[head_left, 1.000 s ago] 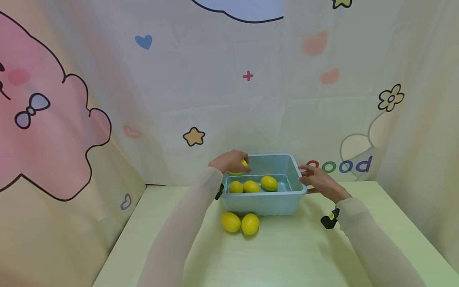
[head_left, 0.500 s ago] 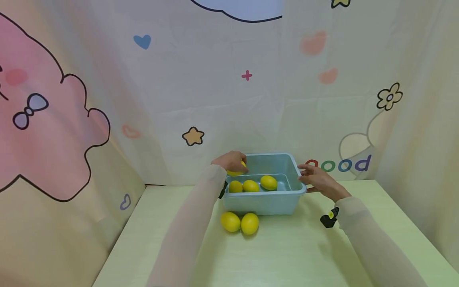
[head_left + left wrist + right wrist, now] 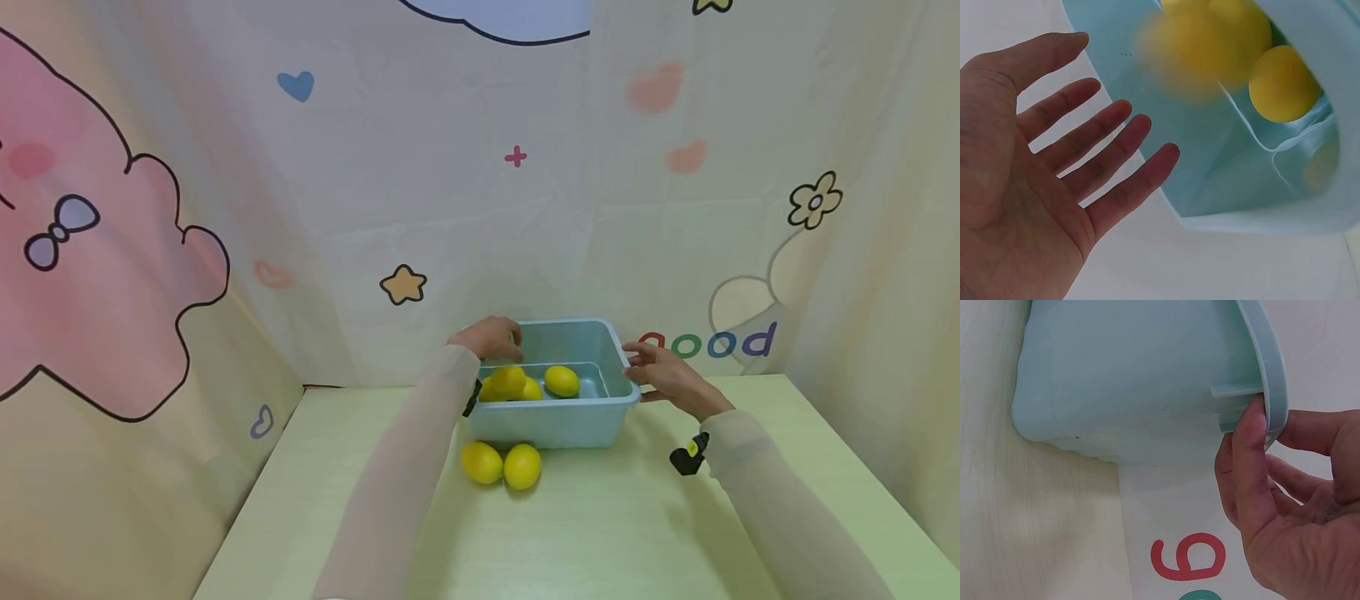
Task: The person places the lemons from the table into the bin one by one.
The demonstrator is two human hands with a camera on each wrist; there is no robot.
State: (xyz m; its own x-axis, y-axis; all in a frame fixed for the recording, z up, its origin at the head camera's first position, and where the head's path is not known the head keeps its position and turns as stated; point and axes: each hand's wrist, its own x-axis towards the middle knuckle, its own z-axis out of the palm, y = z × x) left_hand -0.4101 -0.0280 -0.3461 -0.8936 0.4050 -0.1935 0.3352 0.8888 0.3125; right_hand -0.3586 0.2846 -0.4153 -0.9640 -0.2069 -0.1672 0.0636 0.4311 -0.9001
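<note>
A light blue plastic bin (image 3: pixel 551 427) stands against the back curtain with several lemons in it, one of them a lemon (image 3: pixel 562 381) apart on the right. My left hand (image 3: pixel 491 337) is over the bin's back left part; in the left wrist view its fingers (image 3: pixel 1116 140) are spread and hold nothing. A motion-blurred lemon (image 3: pixel 1185 53) is in mid-air inside the bin, clear of that hand. At the right end, my right hand (image 3: pixel 671 377) grips the bin's rim (image 3: pixel 1275 369), thumb on one side and fingers (image 3: pixel 1250 469) under the lip.
Two lemons, a left one (image 3: pixel 482 462) and a right one (image 3: pixel 522 467), lie side by side on the pale table (image 3: pixel 585 533) in front of the bin. A printed curtain (image 3: pixel 450 192) hangs directly behind the bin.
My left hand has let go of the lemon it held, and that lemon has dropped toward the others at the left of the bin. My right hand stays at the rim.
</note>
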